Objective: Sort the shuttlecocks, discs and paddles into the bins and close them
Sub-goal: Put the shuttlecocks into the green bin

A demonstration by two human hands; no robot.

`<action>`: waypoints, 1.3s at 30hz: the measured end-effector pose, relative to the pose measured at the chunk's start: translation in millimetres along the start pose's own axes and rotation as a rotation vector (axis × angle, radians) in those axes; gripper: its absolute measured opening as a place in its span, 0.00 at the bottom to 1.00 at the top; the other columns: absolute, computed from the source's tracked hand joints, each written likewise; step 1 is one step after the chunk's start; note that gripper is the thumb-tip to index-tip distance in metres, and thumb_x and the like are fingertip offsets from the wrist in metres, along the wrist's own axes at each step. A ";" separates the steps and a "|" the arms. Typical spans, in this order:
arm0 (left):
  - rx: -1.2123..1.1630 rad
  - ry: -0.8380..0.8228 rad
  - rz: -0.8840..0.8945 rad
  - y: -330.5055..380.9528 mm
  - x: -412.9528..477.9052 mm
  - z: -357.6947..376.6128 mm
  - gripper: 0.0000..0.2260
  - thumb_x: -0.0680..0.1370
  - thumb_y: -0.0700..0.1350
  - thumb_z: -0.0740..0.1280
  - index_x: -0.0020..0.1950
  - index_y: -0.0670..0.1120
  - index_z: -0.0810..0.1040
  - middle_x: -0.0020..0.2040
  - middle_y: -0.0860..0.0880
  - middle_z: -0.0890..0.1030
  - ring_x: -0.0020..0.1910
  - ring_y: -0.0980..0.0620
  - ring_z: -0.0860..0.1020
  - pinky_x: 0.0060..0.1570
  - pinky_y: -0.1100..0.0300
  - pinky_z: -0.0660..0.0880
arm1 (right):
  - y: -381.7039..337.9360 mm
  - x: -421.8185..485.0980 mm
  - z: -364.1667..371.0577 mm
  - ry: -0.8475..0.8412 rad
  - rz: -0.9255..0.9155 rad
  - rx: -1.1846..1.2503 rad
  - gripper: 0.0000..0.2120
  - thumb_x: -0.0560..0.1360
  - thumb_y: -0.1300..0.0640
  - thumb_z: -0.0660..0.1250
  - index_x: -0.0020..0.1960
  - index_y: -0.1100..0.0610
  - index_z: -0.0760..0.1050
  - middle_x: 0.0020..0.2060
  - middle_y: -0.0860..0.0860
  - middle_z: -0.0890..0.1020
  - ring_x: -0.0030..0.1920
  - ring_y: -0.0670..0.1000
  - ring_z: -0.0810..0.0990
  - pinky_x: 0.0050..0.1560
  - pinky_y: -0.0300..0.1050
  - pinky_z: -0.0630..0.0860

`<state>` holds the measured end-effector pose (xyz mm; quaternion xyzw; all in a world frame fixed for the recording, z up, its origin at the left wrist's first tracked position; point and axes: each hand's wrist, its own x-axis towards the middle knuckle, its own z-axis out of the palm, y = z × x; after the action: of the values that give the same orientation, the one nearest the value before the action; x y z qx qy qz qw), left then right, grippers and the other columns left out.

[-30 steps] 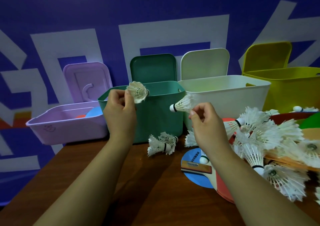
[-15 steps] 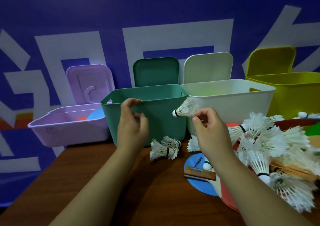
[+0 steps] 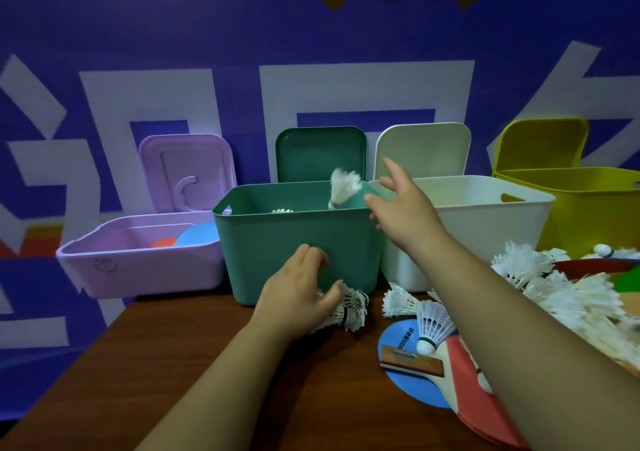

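My right hand (image 3: 403, 208) is empty, fingers spread wide, raised beside the rim of the green bin (image 3: 298, 249). Just off its fingertips an airborne shuttlecock (image 3: 343, 187) shows blurred, cork down, over the bin's mouth and touching nothing. Below it, the white top of a binned shuttlecock (image 3: 282, 211) peeks over the front wall.

My left hand (image 3: 298, 294) is low in front of the same bin, fingers loose and holding nothing. Its thumb is at the edge of a small clump of shuttlecocks (image 3: 349, 308) lying on the table (image 3: 173, 364). I judge that clump to be its next pick.

These weigh almost nothing. The feather skirts are springy but crush easily, so I'd pinch each lightly at the cork or the waist just above it, never across the feathers. Skirts also snag on each other, so 1 tug may drag a neighbour along.

Below my right wrist a lone shuttlecock (image 3: 431, 326) lies on a blue disc (image 3: 405, 386), beside a red paddle (image 3: 457, 374). The paddle is flat and rigid, and best taken by its wooden handle. Beyond my right forearm sits a heap of shuttlecocks (image 3: 554, 288).

Left of my left hand the purple bin (image 3: 138, 267) holds discs (image 3: 197, 236). Right of my right hand stand the white bin (image 3: 485, 232) and the yellow bin (image 3: 588, 208). All 4 lids (image 3: 320, 154) stand up behind them.
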<state>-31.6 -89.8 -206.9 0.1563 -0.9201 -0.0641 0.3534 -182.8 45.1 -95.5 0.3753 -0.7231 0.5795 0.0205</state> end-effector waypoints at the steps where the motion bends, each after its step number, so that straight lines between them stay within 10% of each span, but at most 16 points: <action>1: 0.010 0.008 -0.013 1.6 0.6 -1.2 0.17 0.79 0.64 0.64 0.59 0.56 0.69 0.53 0.59 0.71 0.47 0.57 0.74 0.43 0.54 0.75 | 2.4 -3.1 0.6 0.004 -0.012 0.011 0.28 0.81 0.53 0.67 0.78 0.38 0.66 0.73 0.43 0.76 0.58 0.55 0.84 0.60 0.57 0.83; 8: 0.113 -0.029 -0.222 4.4 5.8 -2.6 0.14 0.81 0.63 0.58 0.55 0.54 0.68 0.39 0.53 0.78 0.39 0.47 0.78 0.36 0.53 0.70 | 33.6 -48.6 6.9 -0.022 -0.099 -0.167 0.07 0.81 0.56 0.67 0.52 0.46 0.82 0.45 0.42 0.83 0.40 0.45 0.80 0.41 0.40 0.76; 17: 0.049 -0.128 -0.326 -2.0 5.6 2.7 0.11 0.77 0.61 0.63 0.54 0.57 0.76 0.44 0.54 0.82 0.46 0.48 0.81 0.45 0.53 0.79 | 71.5 -73.3 19.4 -0.395 -0.171 -0.662 0.16 0.78 0.39 0.69 0.63 0.43 0.79 0.44 0.41 0.76 0.51 0.47 0.77 0.55 0.52 0.79; 23: -0.096 -0.053 -0.368 2.6 5.6 0.9 0.06 0.76 0.52 0.64 0.53 0.58 0.76 0.43 0.57 0.82 0.44 0.51 0.81 0.43 0.53 0.79 | 77.0 -78.4 16.9 -0.380 -0.152 -0.662 0.15 0.80 0.55 0.63 0.63 0.46 0.80 0.49 0.42 0.78 0.51 0.50 0.79 0.54 0.53 0.80; 39: -0.396 0.271 -0.174 15.3 10.2 -11.1 0.04 0.78 0.47 0.76 0.49 0.54 0.82 0.44 0.57 0.83 0.46 0.58 0.81 0.45 0.60 0.78 | 85.7 -73.0 7.4 -0.177 -0.157 -0.469 0.07 0.84 0.55 0.64 0.52 0.48 0.81 0.48 0.42 0.77 0.49 0.46 0.77 0.51 0.47 0.77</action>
<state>-35.1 -78.8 -188.7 0.1696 -0.8170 -0.2518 0.4903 -176.0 80.6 -202.3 0.4645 -0.8053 0.3575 0.0888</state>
